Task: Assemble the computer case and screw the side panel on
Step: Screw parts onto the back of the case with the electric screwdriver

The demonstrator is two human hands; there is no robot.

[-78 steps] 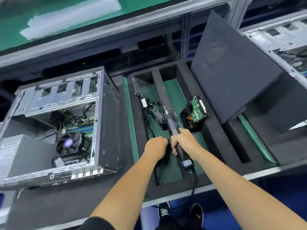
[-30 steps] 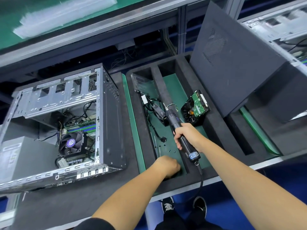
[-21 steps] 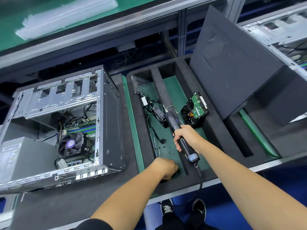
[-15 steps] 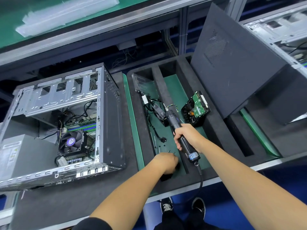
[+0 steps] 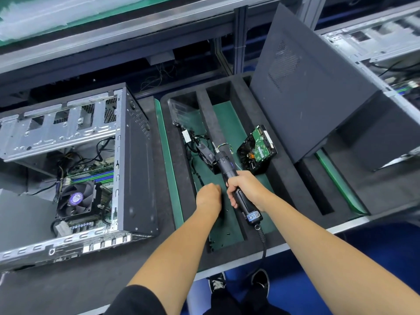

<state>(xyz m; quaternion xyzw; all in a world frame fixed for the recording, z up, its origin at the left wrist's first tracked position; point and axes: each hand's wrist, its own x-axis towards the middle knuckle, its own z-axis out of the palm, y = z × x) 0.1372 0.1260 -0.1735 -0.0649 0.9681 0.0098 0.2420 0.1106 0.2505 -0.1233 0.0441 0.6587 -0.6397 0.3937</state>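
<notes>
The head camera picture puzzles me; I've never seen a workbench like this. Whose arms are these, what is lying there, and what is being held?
The camera sits on a person's head, looking down at their own arms. The right hand grips a corded electric screwdriver. The left hand is closed over a foam tray with small loose screws; what it holds is hidden. A hard drive lies in the tray. On the left stands the open computer case; its side panel leans at the right, not yet fitted.
</notes>
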